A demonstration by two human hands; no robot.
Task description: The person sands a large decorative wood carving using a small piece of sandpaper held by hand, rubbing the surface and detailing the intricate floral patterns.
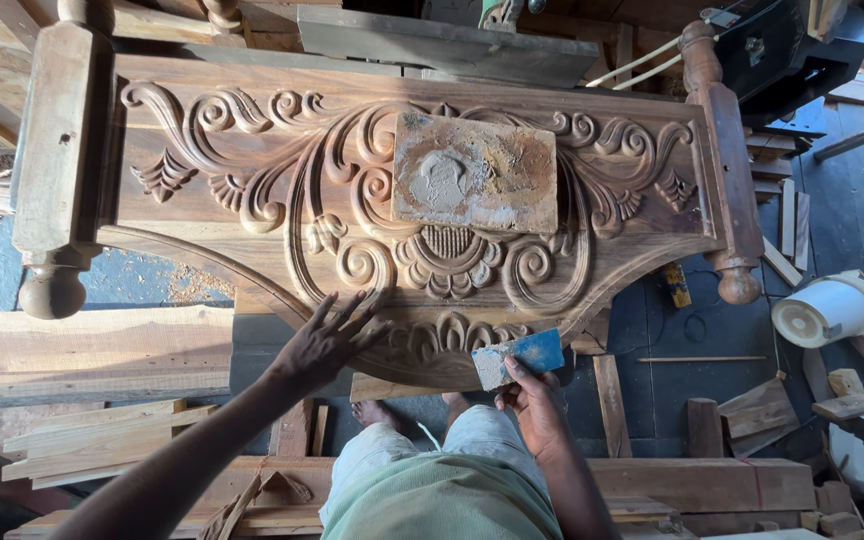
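Observation:
A large carved wooden panel (252,150) with scrollwork and turned posts lies flat before me. My left hand (327,340) rests on its lower curved edge, fingers spread on the carving. My right hand (534,405) grips a small blue scraper card (518,358) smeared with pale filler, held against the panel's bottom edge. A flat board (474,175) carrying a mound of grey-brown filler paste sits on the middle of the panel.
Planks (92,350) lie stacked at the left and below. A white bucket (828,310) lies on its side at the right among wood offcuts (757,410). Dark machinery (792,50) stands at the top right. My feet and legs show under the panel.

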